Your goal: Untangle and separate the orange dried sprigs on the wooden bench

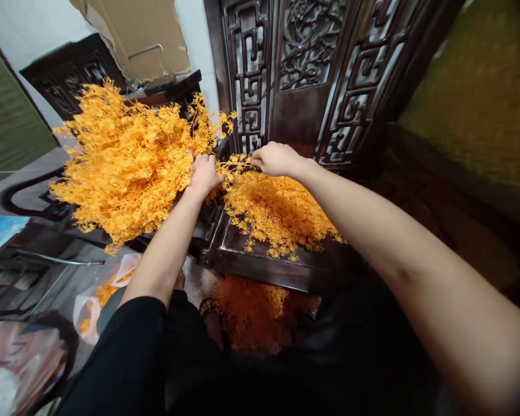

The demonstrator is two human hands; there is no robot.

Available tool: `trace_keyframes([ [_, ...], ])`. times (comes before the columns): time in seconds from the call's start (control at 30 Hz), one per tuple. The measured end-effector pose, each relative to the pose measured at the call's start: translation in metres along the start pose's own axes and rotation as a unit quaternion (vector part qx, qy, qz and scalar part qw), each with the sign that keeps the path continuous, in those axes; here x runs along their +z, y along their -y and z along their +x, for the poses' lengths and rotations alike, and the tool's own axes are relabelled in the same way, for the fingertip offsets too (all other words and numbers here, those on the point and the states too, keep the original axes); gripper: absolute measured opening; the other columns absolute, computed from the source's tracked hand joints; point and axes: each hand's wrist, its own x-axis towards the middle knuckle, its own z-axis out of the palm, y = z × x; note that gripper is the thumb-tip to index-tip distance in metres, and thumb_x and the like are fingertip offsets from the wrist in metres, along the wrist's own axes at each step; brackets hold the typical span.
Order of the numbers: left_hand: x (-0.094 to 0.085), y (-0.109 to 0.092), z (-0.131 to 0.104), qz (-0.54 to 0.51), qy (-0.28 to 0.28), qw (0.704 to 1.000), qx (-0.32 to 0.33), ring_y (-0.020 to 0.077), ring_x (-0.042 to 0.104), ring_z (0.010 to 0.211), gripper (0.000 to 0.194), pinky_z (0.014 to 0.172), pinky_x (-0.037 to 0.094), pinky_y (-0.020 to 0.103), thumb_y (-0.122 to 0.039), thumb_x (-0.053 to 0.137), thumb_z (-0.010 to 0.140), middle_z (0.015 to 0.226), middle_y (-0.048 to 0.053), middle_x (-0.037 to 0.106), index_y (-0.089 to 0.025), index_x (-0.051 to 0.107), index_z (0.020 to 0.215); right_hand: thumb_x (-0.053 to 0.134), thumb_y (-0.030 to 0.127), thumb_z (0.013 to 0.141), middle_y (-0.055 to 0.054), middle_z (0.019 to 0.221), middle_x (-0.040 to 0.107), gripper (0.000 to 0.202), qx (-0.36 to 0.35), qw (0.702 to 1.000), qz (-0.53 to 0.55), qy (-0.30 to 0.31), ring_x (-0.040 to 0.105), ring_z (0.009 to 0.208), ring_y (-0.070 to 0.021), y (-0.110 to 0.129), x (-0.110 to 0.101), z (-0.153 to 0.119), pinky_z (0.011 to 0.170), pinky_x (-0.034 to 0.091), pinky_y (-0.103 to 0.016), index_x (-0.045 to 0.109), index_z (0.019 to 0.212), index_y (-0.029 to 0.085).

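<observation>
Head view, looking down past two bare arms at a whole lot of orange flowers. Left hand (204, 173) is at the right end of a big fluffy bunch (127, 164), grip closed around it as far as I can make out, though some of the fingers are buried in the blooms. That bunch takes up the left side of the scene, raised above the floor, with its loose ends fanning out to the left.

Right hand (275, 159) is just right of the left one, a small gap between them. Its grip is pinched shut on a thin sprig (238, 163), which runs across that gap. Right below it there's a flatter orange pile (277, 208) spread over a dark, shiny wooden surface (260, 268), with a few bits reaching toward the near edge.

Far side of the surface has a carved panel (305, 118), all dark wood and open fretwork. Over on the far left, some brown cardboard (143, 34) is up against a pale wall. Near left, down low, there's a crumpled plastic bag (17, 361), and a picture (2, 231) with a blue print pokes in at the left edge. More orange shows under the surface, too dim to tell what it is.
</observation>
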Motion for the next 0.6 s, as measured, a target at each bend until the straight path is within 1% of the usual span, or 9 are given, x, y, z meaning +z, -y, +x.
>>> trace_keyframes([
  [0.07,0.001,0.001,0.001,-0.009,-0.002,1.000,-0.004,0.0388,0.046,0.140,0.064,0.125,0.031,0.052,-0.047,0.070,0.084,0.140,0.024,0.059,-0.006,0.061,0.132,0.048,0.038,0.099,-0.014,0.103,0.075,0.038,0.008,1.000,-0.005,-0.002,0.069,0.091,-0.0285,-0.009,0.006,-0.009,0.076,0.047,-0.037,0.079,0.110,0.020],
  [0.13,0.002,0.003,0.001,-0.019,0.009,1.000,0.001,0.0399,0.043,0.142,0.073,0.126,0.028,0.052,-0.054,0.071,0.082,0.142,0.025,0.057,-0.005,0.060,0.134,0.047,0.038,0.099,-0.013,0.101,0.075,0.038,0.017,1.000,-0.009,-0.008,0.068,0.090,-0.0276,-0.017,0.009,-0.014,0.077,0.047,-0.037,0.080,0.109,0.021],
  [0.27,0.004,0.009,0.002,-0.028,0.042,0.999,0.016,0.0405,0.037,0.147,0.091,0.128,0.025,0.051,-0.064,0.078,0.074,0.151,0.023,0.049,-0.010,0.054,0.144,0.052,0.037,0.097,-0.010,0.100,0.075,0.035,0.065,0.998,-0.001,-0.027,0.066,0.085,-0.0247,-0.038,0.003,-0.024,0.077,0.046,-0.037,0.080,0.110,0.022],
  [0.33,0.005,0.011,0.002,-0.032,0.049,0.998,0.007,0.0389,0.037,0.148,0.099,0.128,0.027,0.048,-0.061,0.081,0.075,0.154,0.022,0.046,-0.012,0.045,0.153,0.056,0.034,0.095,-0.010,0.099,0.076,0.033,0.099,0.995,-0.004,-0.021,0.064,0.082,-0.0226,-0.056,-0.005,-0.038,0.075,0.044,-0.035,0.081,0.112,0.021],
  [0.4,0.005,0.010,0.003,-0.026,0.057,0.998,-0.013,0.0373,0.038,0.147,0.103,0.127,0.029,0.046,-0.052,0.082,0.077,0.154,0.022,0.047,-0.011,0.036,0.160,0.059,0.031,0.094,-0.013,0.098,0.077,0.031,0.152,0.988,-0.016,-0.031,0.062,0.080,-0.0206,-0.081,-0.015,-0.059,0.071,0.040,-0.034,0.081,0.112,0.018],
  [0.43,0.005,0.008,0.003,-0.018,0.064,0.998,-0.022,0.0371,0.039,0.147,0.101,0.127,0.029,0.046,-0.047,0.082,0.078,0.153,0.023,0.048,-0.011,0.035,0.160,0.060,0.028,0.094,-0.014,0.097,0.077,0.031,0.185,0.981,-0.017,-0.056,0.061,0.079,-0.0197,-0.096,-0.021,-0.072,0.070,0.039,-0.034,0.081,0.113,0.015],
  [0.47,0.005,0.005,0.004,-0.009,0.072,0.997,-0.031,0.0372,0.039,0.147,0.097,0.126,0.031,0.046,-0.043,0.081,0.079,0.153,0.023,0.048,-0.011,0.038,0.159,0.059,0.026,0.095,-0.016,0.097,0.077,0.031,0.221,0.970,-0.010,-0.101,0.061,0.078,-0.0185,-0.111,-0.027,-0.085,0.068,0.038,-0.034,0.081,0.112,0.013],
  [0.5,0.005,0.003,0.004,-0.004,0.079,0.996,-0.037,0.0375,0.040,0.147,0.090,0.125,0.032,0.046,-0.040,0.080,0.080,0.152,0.023,0.048,-0.011,0.042,0.157,0.057,0.023,0.097,-0.017,0.096,0.077,0.031,0.253,0.953,0.004,-0.166,0.062,0.078,-0.0171,-0.126,-0.033,-0.098,0.068,0.038,-0.033,0.081,0.112,0.010],
  [0.6,0.005,-0.006,0.005,-0.003,0.084,0.996,-0.041,0.0399,0.042,0.145,0.080,0.122,0.036,0.050,-0.032,0.078,0.080,0.152,0.025,0.048,-0.009,0.049,0.152,0.052,0.012,0.098,-0.019,0.097,0.077,0.030,0.319,0.876,0.023,-0.361,0.066,0.081,-0.0148,-0.158,-0.052,-0.130,0.067,0.039,-0.030,0.080,0.109,0.005],
])
